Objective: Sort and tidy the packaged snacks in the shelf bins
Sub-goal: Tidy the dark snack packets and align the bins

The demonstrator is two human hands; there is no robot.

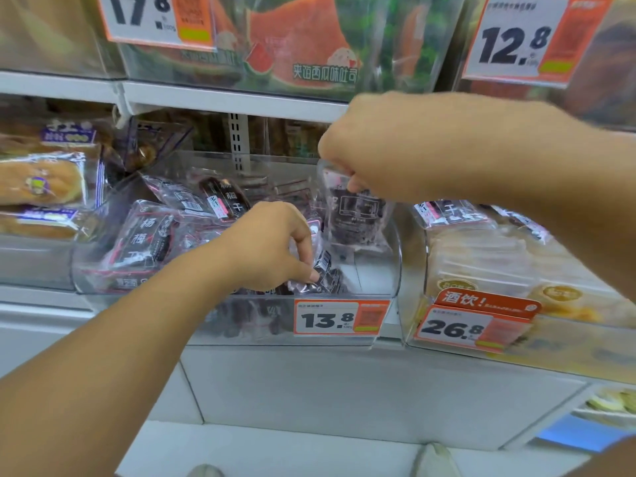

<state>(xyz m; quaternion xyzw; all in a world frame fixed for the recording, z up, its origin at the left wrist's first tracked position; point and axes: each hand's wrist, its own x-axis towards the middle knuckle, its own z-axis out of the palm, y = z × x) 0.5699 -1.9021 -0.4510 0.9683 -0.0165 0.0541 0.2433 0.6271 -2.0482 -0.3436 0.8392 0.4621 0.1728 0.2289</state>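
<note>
A clear plastic bin (395, 256) on the middle shelf holds several dark purple snack packets (144, 239). My right hand (371, 149) pinches the top edge of one packet (354, 218), which hangs upright over the bin's right end. My left hand (272, 246) reaches into the bin's front and grips another dark packet (327, 270) lying low near the front wall. The fingertips of both hands are partly hidden by the wrappers.
A price tag reading 13.8 (340, 318) hangs on the bin front. To the right is a bin of pale pastries (481, 256) with a 26.8 tag (471, 325) and purple packets (447, 211) on top. Bread packs (41, 180) sit left. Watermelon toast bags (303, 39) fill the shelf above.
</note>
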